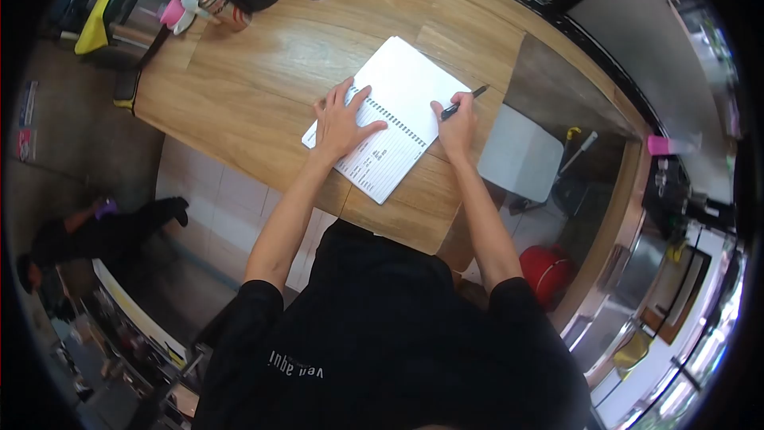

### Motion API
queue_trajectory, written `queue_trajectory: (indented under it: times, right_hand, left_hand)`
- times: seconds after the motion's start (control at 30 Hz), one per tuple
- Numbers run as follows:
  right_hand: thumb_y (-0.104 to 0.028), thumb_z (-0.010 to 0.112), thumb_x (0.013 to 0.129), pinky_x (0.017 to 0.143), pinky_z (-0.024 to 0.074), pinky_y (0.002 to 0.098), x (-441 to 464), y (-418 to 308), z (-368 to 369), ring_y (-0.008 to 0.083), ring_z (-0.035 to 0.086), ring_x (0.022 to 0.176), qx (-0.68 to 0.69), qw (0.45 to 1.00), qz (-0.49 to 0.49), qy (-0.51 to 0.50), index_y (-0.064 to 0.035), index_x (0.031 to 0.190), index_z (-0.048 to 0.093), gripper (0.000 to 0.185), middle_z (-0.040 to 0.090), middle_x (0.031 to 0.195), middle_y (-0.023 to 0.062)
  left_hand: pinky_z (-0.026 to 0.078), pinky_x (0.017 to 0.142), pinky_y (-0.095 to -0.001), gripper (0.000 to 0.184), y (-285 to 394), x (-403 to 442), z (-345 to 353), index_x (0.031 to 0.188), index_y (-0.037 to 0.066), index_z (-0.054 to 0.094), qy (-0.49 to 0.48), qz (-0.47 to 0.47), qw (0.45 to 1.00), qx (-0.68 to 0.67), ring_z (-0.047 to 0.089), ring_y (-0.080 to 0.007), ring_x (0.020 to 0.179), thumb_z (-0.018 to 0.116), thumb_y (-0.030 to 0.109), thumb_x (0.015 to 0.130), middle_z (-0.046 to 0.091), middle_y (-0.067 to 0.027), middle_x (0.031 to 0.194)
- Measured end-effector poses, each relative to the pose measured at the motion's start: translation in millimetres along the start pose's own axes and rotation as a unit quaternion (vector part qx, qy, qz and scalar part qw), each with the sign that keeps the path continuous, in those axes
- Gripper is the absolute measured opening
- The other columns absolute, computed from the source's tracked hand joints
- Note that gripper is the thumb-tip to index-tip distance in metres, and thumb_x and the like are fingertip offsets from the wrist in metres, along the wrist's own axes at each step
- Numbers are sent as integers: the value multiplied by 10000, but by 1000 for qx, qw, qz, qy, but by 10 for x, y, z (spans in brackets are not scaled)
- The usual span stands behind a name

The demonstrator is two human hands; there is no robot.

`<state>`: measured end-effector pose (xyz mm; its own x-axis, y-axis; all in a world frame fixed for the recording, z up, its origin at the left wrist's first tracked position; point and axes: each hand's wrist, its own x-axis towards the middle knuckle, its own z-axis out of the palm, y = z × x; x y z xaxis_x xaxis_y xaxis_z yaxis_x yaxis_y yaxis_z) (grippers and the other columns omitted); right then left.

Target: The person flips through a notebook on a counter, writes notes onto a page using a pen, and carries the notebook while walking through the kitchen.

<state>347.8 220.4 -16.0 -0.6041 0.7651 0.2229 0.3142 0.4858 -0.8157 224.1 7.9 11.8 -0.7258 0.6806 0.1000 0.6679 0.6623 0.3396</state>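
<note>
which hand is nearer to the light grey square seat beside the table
Right. The right hand, holding a slim black pen, is left of the light grey square seat; the left hand rests farther left, on the white spiral-bound notebook.

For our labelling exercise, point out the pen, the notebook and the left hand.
Pen [450, 111]: head view, dark barrel.
Notebook [407, 84]: head view, page above the spiral.
Left hand [340, 126]: head view, its back.
</note>
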Motion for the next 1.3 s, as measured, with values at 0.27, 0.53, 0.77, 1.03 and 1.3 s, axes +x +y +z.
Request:
queue_trajectory:
  times: [0.27,0.53,0.77,1.03,1.3]
  right_hand:
    - [-187,875,753,762,486,438,-18,28,-91,377,618,854,-91,994,-64,3,-6,1012,523,472,643,991,213]
    - [-419,369,1092,752,496,389,539,-259,-600,181,584,642,478,875,-73,-17,11,1158,515,459,629,642,100]
    - [-177,544,960,733,505,340,816,-344,328,163,537,577,431,861,-48,-264,67,1126,586,298,630,873,193]
    - [-94,620,759,639,507,327,890,-291,887,208,579,585,288,854,-210,-379,54,896,664,207,635,726,139]
    - [-68,596,621,580,484,339,948,-628,1054,217,557,575,247,843,-261,-401,19,773,637,181,594,670,113]
  left_hand:
    - [281,1083,-533,658,-43,36,29,1258,143,663,27,12,998,-49,398,-324,1330,796,549,758,447,-140,1467]
    - [428,978,-413,416,-375,538,-322,1103,91,739,-58,67,991,-103,545,-276,1152,742,429,860,590,-118,1207]
    - [452,836,-351,238,-893,1446,-162,975,69,766,-112,153,933,-306,583,-234,957,797,211,787,586,-70,997]
    - [335,936,-372,211,-900,1487,69,912,144,782,-58,226,948,-217,521,-196,1003,834,163,708,538,-11,961]
    - [290,876,-380,136,-951,1544,-135,889,176,802,-164,201,929,-263,457,-204,990,801,242,771,505,-18,929]
